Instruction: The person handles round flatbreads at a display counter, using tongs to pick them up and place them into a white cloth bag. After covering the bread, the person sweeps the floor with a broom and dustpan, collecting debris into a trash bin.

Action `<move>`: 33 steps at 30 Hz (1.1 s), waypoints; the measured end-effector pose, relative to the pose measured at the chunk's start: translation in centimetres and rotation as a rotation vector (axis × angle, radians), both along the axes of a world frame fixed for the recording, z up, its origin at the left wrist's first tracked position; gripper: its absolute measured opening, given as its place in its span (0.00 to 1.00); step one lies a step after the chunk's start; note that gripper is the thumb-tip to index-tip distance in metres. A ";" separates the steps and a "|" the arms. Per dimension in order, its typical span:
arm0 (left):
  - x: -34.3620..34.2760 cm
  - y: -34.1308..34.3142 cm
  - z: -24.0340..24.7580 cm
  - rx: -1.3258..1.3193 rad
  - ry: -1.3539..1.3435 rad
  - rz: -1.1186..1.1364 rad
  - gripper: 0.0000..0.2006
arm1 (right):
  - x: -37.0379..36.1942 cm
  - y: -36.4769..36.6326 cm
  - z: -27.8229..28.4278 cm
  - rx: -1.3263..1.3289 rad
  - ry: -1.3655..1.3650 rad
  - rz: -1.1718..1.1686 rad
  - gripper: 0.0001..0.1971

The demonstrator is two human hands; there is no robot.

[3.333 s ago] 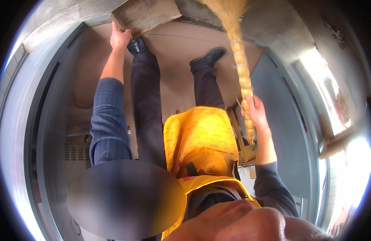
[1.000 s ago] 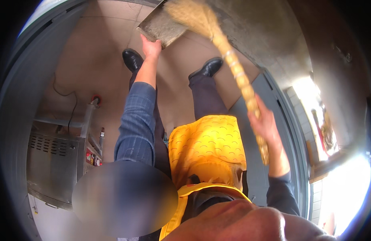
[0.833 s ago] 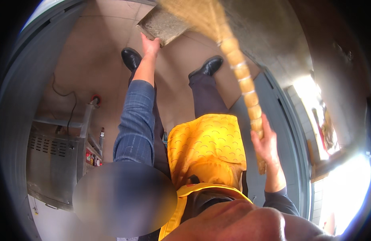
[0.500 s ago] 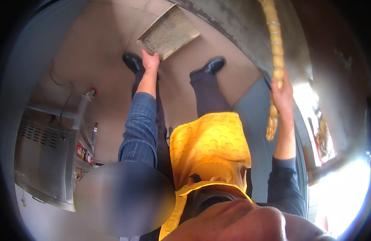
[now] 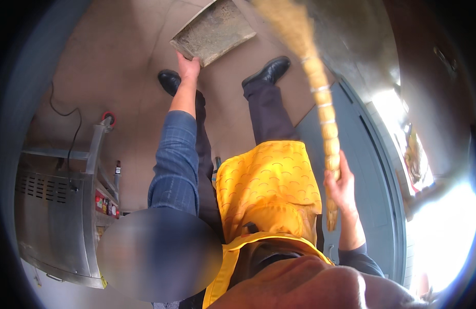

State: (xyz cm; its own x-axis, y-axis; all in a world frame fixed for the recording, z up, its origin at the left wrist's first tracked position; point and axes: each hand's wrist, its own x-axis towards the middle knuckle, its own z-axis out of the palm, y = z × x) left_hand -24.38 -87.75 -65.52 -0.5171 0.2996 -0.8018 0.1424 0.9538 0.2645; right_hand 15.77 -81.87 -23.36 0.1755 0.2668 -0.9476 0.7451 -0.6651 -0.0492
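At the top middle, my left hand [image 5: 187, 68] grips the near edge of a worn metal dustpan [image 5: 217, 31], a shallow grey tray with raised sides held low near the floor. Right of my apron, my right hand [image 5: 341, 186] is wrapped round the bound handle of a straw broom [image 5: 323, 103]. The handle's butt end points down toward me. Its bristles fan out at the top edge, blurred, to the right of the dustpan. Part of the bristle head runs out of view.
A steel cabinet on a wheeled frame [image 5: 55, 216] stands at the left, with a dark cable [image 5: 79, 121] hanging by it. Small packages sit on its shelf. My black shoes [image 5: 269, 71] are on the brown floor [image 5: 130, 67]. A blue-grey door or panel [image 5: 369, 195] lies to my right.
My right hand has come back toward me and a little left with the broom, so its bristles now show. The left hand and dustpan have shifted slightly up in view.
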 end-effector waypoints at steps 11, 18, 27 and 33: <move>-2.6 0.8 11.6 0.344 -0.428 0.460 0.33 | 3.3 -0.3 -0.7 0.076 -0.053 -0.228 0.29; -1.6 4.4 23.1 0.381 -0.414 0.354 0.27 | 7.0 -8.5 0.7 -0.029 -0.082 -0.409 0.31; -0.6 9.5 42.0 0.223 -0.391 0.206 0.29 | 13.1 -13.5 10.0 -0.148 -0.141 -0.284 0.22; 2.4 9.8 49.4 0.355 -0.382 0.242 0.31 | 25.1 -23.1 11.7 -0.247 -0.310 0.012 0.20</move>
State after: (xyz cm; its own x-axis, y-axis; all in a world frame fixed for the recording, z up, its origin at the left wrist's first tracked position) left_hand -22.02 -77.94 -16.14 -0.2975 0.4936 -0.8172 -0.2378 0.7907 0.5641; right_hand 40.89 -104.93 -11.67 0.4616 0.0410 -0.8861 0.7072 -0.6200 0.3397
